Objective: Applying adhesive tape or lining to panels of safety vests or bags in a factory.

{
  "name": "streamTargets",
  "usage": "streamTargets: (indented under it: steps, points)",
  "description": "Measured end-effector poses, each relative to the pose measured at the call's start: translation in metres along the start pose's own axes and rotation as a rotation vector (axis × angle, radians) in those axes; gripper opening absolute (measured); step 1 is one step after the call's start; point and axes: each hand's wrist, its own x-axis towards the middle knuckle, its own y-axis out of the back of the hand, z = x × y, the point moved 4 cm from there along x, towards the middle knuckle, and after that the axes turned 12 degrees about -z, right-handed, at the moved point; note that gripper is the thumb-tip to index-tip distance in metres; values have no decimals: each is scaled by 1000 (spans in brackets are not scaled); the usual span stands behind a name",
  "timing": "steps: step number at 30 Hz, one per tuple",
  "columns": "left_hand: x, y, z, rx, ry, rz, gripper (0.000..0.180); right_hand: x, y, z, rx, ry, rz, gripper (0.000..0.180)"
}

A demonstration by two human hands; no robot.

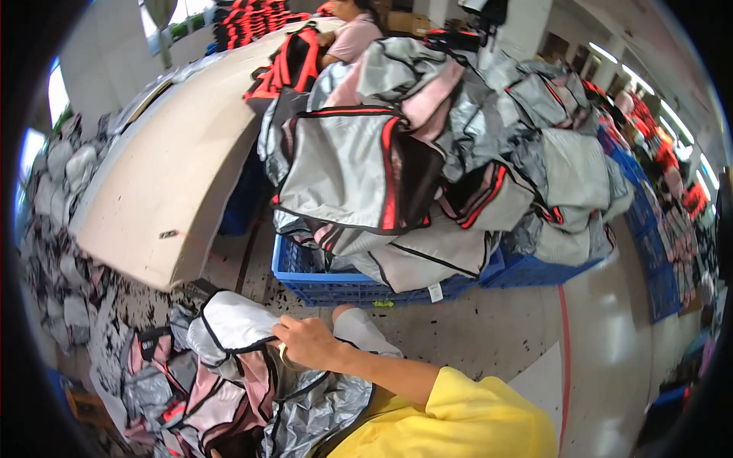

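Hands first: I can make out only one of mine for certain, the right hand (305, 341), low in the middle of the frame, fingers curled shut around the black-piped edge of a silver fabric piece (233, 324). A yellow sleeve (458, 416) runs back from it toward the lower right. My left hand I cannot find anywhere; it may be buried under the cloth or out of sight, so I cannot say what it is doing.

The piece I'm gripping sits on top of a loose heap of silver, pink and black pieces (206, 397) spread across the lower left, seemingly on my lap and the floor. I judge that heap to be what is in hand right now, with one piece lifted from it and the rest not yet dealt with.

Just above my hand, in the centre of the frame, a blue plastic crate (343, 286) stands on the floor, piled far over its rim with the same silver and red-trimmed pieces (359, 175). A second blue crate (534, 271) sits beside it to the right, equally loaded. I read that as a lot of stock, though I cannot tell which piles are finished.

To the upper left runs a long pale desk (168, 175), with red-and-black bags (290, 65) stacked at its far end and another person in a pink top (353, 37) seated there.
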Motion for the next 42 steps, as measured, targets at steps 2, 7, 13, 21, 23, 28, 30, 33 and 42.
streamTargets:
  steps: [2, 7, 13, 21, 23, 28, 30, 33, 42]
  points:
    - [13, -2, -33, 11, -77, 63, 46, 7, -6, -7, 12, -25, -50, 20]
    - [-8, -4, -30, -394, -24, 46, 36, 8, -5, -29, 11, -23, -137, 17]
    - [-22, -46, -60, -514, 109, 17, 46, 13, -15, 24, -93, 95, -116, 24]
    - [-81, -88, -133, -839, 362, 291, 51, 156, -42, -153, -441, 826, -183, 30]
    - [-114, -116, -172, -914, 492, 364, 51, 158, -67, -212, -457, 1006, -93, 29]
    - [-272, -112, -239, -973, 858, 726, 42, 55, -132, -368, -62, 1245, -505, 17]
    - [-378, -91, -263, -791, 1113, 685, 49, -16, -139, -420, 84, 1354, -582, 14]
    - [-541, -42, -262, -558, 1262, 1003, 39, -130, -137, -468, 370, 1508, -866, 9]
    - [-801, -55, -128, 136, 1937, 1546, 61, -277, -75, -440, 799, 1754, -1175, 38]
